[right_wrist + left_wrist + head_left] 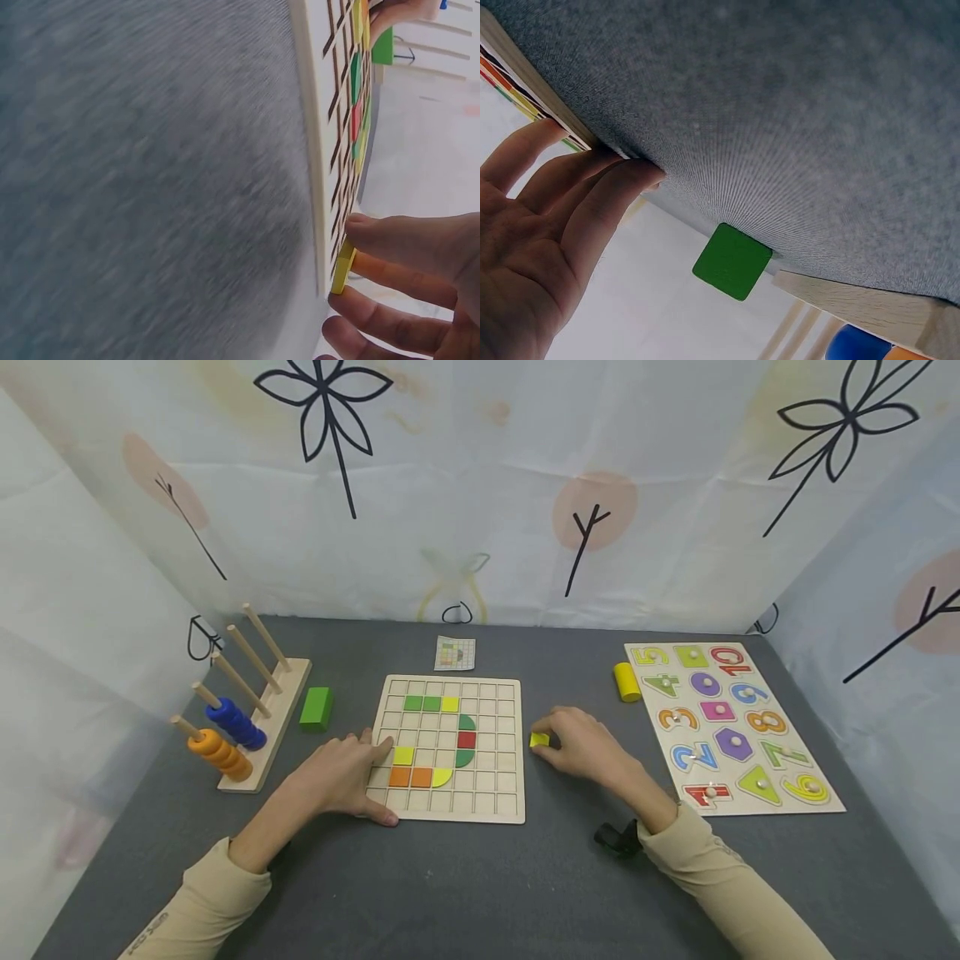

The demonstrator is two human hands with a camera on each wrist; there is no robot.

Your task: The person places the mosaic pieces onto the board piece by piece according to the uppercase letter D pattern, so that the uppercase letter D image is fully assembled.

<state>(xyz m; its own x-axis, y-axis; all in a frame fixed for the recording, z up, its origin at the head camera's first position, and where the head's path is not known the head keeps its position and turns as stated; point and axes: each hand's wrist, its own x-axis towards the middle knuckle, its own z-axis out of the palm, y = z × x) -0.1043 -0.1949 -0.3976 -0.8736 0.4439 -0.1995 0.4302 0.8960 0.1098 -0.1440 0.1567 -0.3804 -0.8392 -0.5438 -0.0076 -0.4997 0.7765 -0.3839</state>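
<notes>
A pale wooden grid board (495, 795) lies flat before me. My left hand (341, 777) rests at its left side, thumb by the lower left corner and fingers along the edge; the left wrist view shows these fingers touching the board's side. Just off the board's right edge, my right hand (581, 743) pinches a small yellow square tile (343, 268) between thumb and fingers. On the grid sit green squares (422, 702), yellow squares (403, 756), orange squares (410, 777), a red square (467, 740), and rounded green (466, 722) and yellow pieces (441, 777).
Behind the board lies a small pattern card (454, 653). To the left are a green block (317, 708) and a peg stand (288, 693) with blue and orange beads. A yellow cylinder (627, 682) lies by a number puzzle (810, 752) at right.
</notes>
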